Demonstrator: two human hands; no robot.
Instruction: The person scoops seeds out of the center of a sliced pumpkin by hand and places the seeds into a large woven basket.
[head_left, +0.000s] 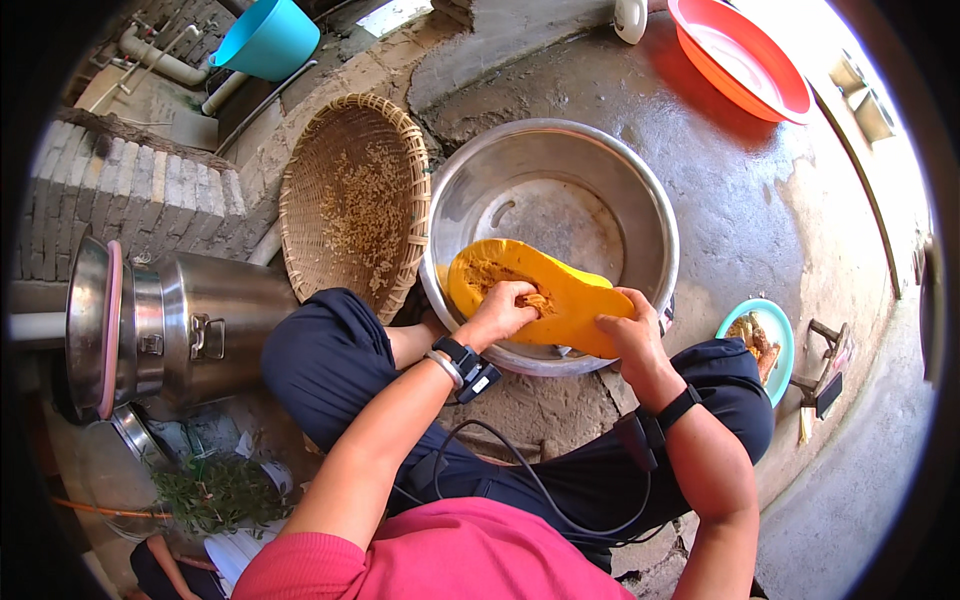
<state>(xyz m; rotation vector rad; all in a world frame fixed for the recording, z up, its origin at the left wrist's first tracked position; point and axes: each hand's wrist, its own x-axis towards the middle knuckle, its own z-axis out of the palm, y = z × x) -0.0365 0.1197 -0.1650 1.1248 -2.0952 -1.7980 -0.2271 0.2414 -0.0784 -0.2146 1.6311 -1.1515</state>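
My right hand (637, 326) grips the narrow neck of a halved orange squash (574, 300), cut face up, over the near side of a large stainless steel basin (664, 217). The fingers of my left hand (502, 311) are in the hollow at the squash's wide end, closed on stringy pulp (538, 301). Rough fibres line the rest of that hollow. A brighter yellow surface shows behind the squash's far edge; I cannot tell whether it is a second piece. Left of the basin, a woven bamboo basket (304, 187) leans tilted with many pale seeds (367, 210) spread inside.
A steel canister (225, 300) lies at left beside stacked bricks (135, 180). A red basin (780, 105) and a blue bucket (266, 41) are farther off. A turquoise dish (784, 360) stands by my right knee. Leafy greens (217, 487) and another person's arm (169, 566) are lower left.
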